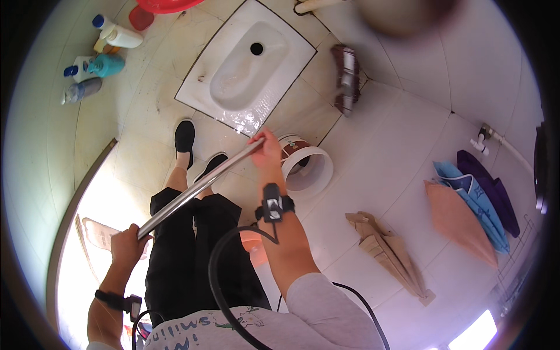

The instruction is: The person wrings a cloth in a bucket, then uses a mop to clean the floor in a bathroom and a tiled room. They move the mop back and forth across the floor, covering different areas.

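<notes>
A shiny metal pole (197,190) slants across in front of my legs. Its lower end is in my left hand (128,246); my right hand (266,148) grips it near the other end. Beyond my right hand is a mop head with dark red strips (347,81), blurred, by the wall corner; whether it joins the pole cannot be told. Ahead lies a white squat toilet (249,65) set in the tiled floor, with wet, glistening patches on its near edge. Just right of my right forearm a white bucket (326,168) shows its round opening.
Several bottles, among them a teal pump bottle (107,65), stand at the upper left near a red basin (168,3). Towels, one pink (455,223), and a brown cloth (389,253) hang on the right wall, near a white tap (480,144). A raised door edge (81,197) curves at left.
</notes>
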`<state>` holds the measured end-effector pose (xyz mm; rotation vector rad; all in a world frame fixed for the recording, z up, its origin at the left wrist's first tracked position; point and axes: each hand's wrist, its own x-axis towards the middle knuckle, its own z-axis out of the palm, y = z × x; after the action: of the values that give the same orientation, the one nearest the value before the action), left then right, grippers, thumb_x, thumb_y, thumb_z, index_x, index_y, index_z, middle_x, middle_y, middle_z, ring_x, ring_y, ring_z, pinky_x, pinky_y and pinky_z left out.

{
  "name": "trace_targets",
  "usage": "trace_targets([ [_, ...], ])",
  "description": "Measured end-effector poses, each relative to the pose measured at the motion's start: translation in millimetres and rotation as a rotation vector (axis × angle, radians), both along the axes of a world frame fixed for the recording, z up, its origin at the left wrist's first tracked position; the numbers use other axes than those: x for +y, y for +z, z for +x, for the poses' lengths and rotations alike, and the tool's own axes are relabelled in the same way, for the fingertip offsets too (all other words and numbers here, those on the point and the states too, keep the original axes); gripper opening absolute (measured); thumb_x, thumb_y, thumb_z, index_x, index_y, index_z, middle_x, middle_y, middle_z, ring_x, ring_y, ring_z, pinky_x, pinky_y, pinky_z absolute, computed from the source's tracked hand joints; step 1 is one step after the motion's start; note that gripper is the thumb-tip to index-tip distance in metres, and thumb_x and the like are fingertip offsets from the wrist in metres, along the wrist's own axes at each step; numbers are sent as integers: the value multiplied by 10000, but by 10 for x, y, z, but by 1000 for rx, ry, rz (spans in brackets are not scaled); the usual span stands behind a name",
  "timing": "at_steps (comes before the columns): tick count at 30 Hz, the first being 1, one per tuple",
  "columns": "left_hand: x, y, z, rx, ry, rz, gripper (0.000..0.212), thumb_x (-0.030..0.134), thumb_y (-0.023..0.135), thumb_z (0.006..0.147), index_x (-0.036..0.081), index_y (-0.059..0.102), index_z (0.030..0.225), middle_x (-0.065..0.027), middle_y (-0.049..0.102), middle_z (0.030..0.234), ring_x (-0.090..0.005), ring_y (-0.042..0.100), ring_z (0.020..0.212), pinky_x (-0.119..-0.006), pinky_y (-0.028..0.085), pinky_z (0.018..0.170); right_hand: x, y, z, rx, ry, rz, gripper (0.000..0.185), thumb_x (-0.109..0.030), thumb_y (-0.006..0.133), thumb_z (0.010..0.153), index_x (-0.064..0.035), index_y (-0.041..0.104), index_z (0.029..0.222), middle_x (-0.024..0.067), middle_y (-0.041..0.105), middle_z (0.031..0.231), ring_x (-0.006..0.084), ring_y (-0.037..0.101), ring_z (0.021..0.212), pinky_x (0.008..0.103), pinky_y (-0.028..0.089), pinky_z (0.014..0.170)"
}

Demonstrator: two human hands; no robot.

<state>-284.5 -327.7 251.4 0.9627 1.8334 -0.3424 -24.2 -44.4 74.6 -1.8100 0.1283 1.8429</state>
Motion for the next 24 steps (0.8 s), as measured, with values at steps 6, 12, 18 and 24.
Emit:
trace_targets([
  [6, 57, 84, -97, -52, 11, -140, 388, 360, 683, 700, 28, 488, 748, -148, 570, 608, -347, 574, 615, -413, 439, 558, -297, -338, -114, -54, 307, -75, 153, -199, 518, 846, -50, 529, 879, 66, 573, 820, 180, 561, 744, 322, 466, 652],
  [12, 604, -83, -290, 1, 18, -82, 331, 220, 722, 656, 34, 478, 782, -127, 559, 614, -315, 567, 599, -385, 436, 541, 30, -329, 1022, -522, 587, 291, 163, -210, 508, 848, -69, 548, 919, 31, 566, 865, 147, 545, 792, 294, 444, 663],
  [18, 1101, -425, 56, -110, 50, 71, 374, 195, 709, 662, 32, 444, 868, -113, 536, 611, -276, 540, 555, -361, 417, 529, 2066, 1291, 2634, -746, 144, 1112, 248, -184, 501, 854, -24, 505, 1043, 46, 530, 895, 167, 499, 813, 332, 406, 834],
  [24, 1472, -636, 549, -99, 51, 230, 402, 241, 662, 707, 47, 417, 960, -172, 567, 723, -374, 564, 688, -425, 435, 589, 4018, 3753, 3304, -2111, 747, 1119, 337, -239, 519, 828, 24, 509, 1039, 147, 564, 919, 265, 536, 892, 349, 409, 818],
])
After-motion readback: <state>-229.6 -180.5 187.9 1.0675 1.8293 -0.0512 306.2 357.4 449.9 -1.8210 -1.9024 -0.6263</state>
